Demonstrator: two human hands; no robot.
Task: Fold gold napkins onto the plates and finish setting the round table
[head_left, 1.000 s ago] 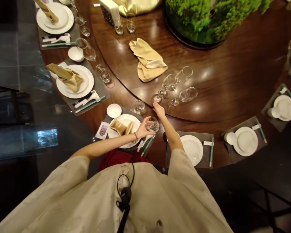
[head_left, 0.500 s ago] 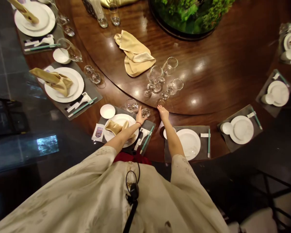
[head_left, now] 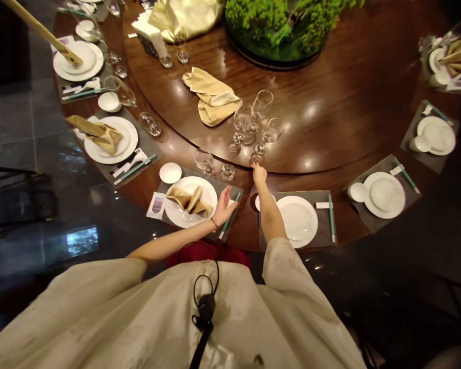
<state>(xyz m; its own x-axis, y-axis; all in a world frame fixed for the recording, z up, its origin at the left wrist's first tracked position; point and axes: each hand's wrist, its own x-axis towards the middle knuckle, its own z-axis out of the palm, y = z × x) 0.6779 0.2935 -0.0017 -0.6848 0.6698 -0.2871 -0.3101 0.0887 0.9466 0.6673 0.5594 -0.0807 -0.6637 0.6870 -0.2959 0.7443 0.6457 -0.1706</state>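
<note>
My left hand (head_left: 225, 204) is open, fingers stretched out, above the right side of a place setting. Beneath and beside it are a white plate (head_left: 181, 215) with a folded gold napkin (head_left: 190, 200) and a teal-tipped pair of chopsticks (head_left: 230, 218). Beyond that hand stand a small clear glass (head_left: 228, 172) and a stemmed glass (head_left: 203, 160). My right hand (head_left: 259, 175) reaches to the rim of the wooden turntable (head_left: 311, 128), its fingers extended and seeming to touch the edge. Just past its fingertips, several stemmed glasses (head_left: 261, 148) stand on the turntable.
A loose gold napkin (head_left: 215, 102) lies on the turntable, near a tissue box (head_left: 149, 38) and a green plant centrepiece (head_left: 276, 31). To the right, a white plate (head_left: 297, 225) sits on a grey placemat (head_left: 325, 233). More settings follow the round table's edge.
My left hand has drawn back from the small glass toward my body, leaving it standing on the table. My right hand stays at the turntable's rim. The view has shifted slightly.
</note>
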